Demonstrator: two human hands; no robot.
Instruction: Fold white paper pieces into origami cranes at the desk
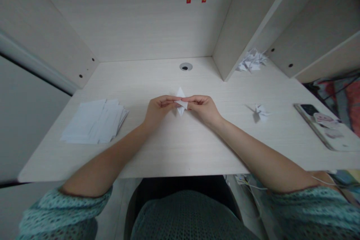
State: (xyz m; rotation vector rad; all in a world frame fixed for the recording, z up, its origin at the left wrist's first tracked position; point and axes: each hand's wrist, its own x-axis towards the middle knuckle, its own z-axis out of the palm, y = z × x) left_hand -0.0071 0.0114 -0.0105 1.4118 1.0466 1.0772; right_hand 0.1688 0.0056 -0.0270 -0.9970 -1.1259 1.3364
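Observation:
A small piece of folded white paper [180, 93], pointed at its top and bottom, is held between my two hands over the middle of the desk. My left hand [159, 108] pinches its left side between thumb and fingers. From the right, my right hand [203, 108] pinches the other side, fingertips nearly meeting those of the left. Part of the paper is hidden behind the fingers. To the right of my right hand, a folded white paper figure [261, 113] with thin points rests on the desk.
A spread stack of white paper sheets [92, 120] lies on the left. Several folded paper pieces [253, 60] are heaped behind the upright divider [233, 41] at back right. A phone [332, 129] lies near the right edge. A round cable hole [186, 66] sits at the back.

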